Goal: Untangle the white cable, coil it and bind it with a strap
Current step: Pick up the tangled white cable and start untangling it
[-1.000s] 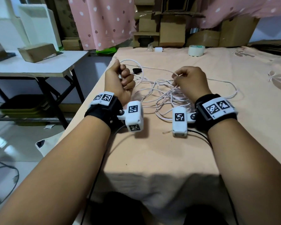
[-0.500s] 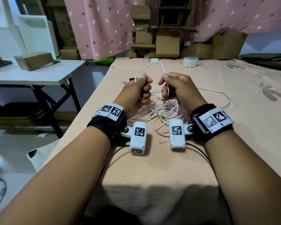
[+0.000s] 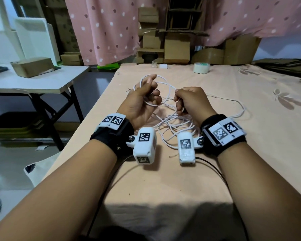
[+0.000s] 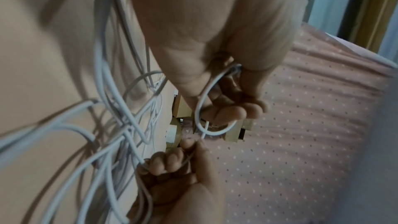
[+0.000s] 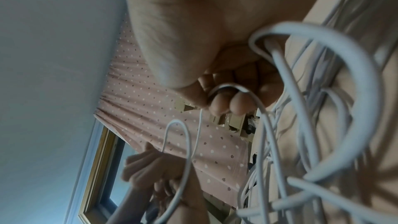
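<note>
A storeroom-like home space: stacked cardboard boxes (image 3: 174, 47) behind a pink dotted curtain (image 3: 102, 28).

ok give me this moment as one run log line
stage: coiling, no strap in hand | left hand: holds loops of white cable | right hand: pinches a strand | rest of cable: tangled on table

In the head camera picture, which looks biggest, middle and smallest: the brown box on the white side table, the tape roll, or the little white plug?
1. Brown box
2. Tape roll
3. White plug

All three sit far back, so this ranks looks only.
</note>
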The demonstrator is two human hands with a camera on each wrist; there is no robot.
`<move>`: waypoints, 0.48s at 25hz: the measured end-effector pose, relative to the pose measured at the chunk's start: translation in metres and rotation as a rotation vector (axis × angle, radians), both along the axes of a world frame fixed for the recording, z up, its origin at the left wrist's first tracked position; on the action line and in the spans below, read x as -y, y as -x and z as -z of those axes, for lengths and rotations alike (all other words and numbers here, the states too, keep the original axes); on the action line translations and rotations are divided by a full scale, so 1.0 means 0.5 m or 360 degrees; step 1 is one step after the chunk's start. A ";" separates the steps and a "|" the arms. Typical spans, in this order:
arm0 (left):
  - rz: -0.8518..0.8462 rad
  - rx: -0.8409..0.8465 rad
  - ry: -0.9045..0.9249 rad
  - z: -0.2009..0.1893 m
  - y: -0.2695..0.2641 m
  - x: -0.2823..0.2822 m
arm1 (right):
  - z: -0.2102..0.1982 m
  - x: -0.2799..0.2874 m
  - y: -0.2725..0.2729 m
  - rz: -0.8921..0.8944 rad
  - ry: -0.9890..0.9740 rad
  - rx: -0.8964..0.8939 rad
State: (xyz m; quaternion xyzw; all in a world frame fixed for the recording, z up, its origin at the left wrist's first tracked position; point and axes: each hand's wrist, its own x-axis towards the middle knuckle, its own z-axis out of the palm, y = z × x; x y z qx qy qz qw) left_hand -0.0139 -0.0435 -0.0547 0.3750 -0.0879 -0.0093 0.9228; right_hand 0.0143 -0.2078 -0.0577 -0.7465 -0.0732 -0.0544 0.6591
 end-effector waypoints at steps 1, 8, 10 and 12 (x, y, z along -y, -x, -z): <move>0.0024 -0.0014 0.0054 -0.002 -0.001 -0.004 | 0.001 0.002 -0.002 0.0027 -0.0002 -0.0014; 0.0164 -0.0148 -0.0068 0.003 -0.002 -0.005 | -0.006 0.000 0.002 0.0051 -0.0179 0.0091; 0.0107 -0.0193 -0.0148 0.006 -0.001 0.004 | -0.009 0.001 0.003 0.0039 -0.0257 0.0130; 0.0091 -0.0222 -0.0169 0.007 0.004 0.009 | -0.011 0.001 0.002 -0.0012 -0.0268 0.0161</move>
